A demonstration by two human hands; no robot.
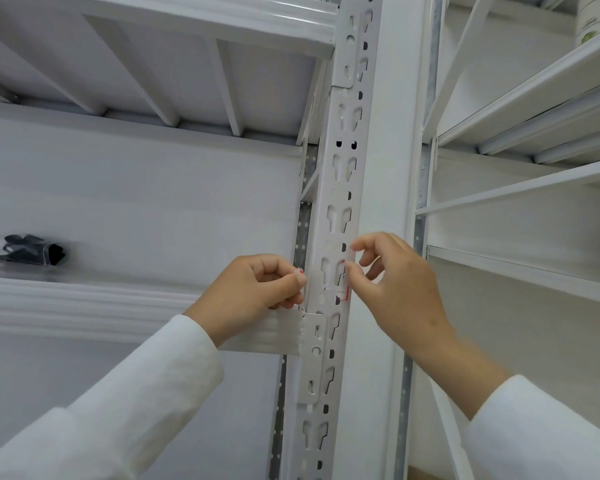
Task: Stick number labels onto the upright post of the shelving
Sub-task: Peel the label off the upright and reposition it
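Observation:
The white upright post (340,188) of the shelving runs up the middle of the head view, punched with keyhole slots. My right hand (395,282) pinches a small white label with red print (350,259) between thumb and forefinger, held against the post's right edge. Just below it a red-lined mark (343,296) shows on the post. My left hand (257,289) is closed beside the post's left edge, pinching a small white piece with a red spot (299,271) at its fingertips. Both arms wear white sleeves.
A white shelf beam (84,306) joins the post at the left, with a black item in clear wrap (35,253) lying on that shelf. Another shelf (153,64) hangs overhead. A second shelving unit (534,133) stands at the right.

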